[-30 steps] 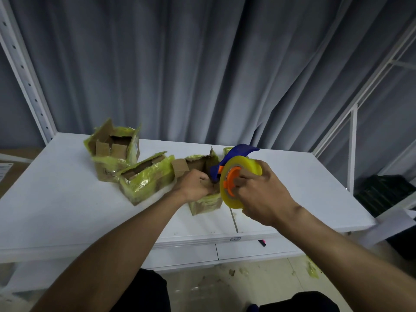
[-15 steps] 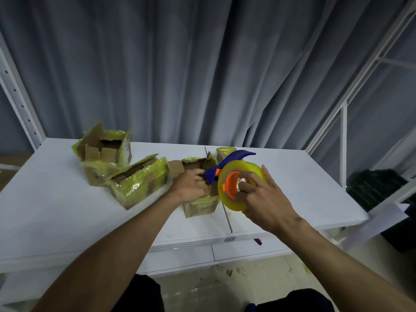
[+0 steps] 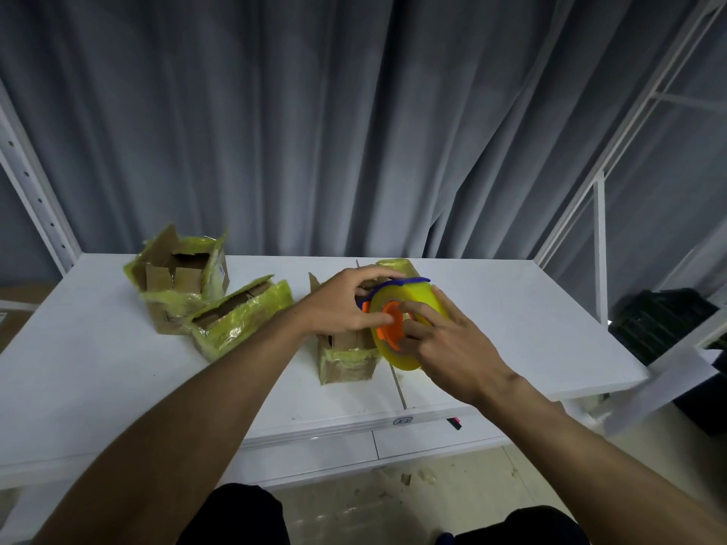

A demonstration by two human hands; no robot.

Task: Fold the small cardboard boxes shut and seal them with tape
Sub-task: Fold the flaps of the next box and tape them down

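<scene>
A tape dispenser (image 3: 409,308) with a yellowish roll, orange hub and blue handle hovers above a small cardboard box (image 3: 346,357) at the table's middle. My right hand (image 3: 448,348) grips the roll, fingers in the orange hub. My left hand (image 3: 342,304) reaches over the box and holds the dispenser's blue top and hub edge. The box's top is mostly hidden behind both hands. Two more taped cardboard boxes stand to the left: one open at the back (image 3: 179,277), another tilted beside it (image 3: 240,318).
The white table (image 3: 98,367) has a seam running to its front edge near the right hand. White rack posts (image 3: 600,245) rise at the right and left. A grey curtain hangs behind. A dark crate (image 3: 665,320) sits on the floor at right. Scraps litter the floor.
My left hand has lifted off the box and moved right onto the dispenser's blue top. The right hand shifted its fingers into the orange hub. The view tilted slightly.
</scene>
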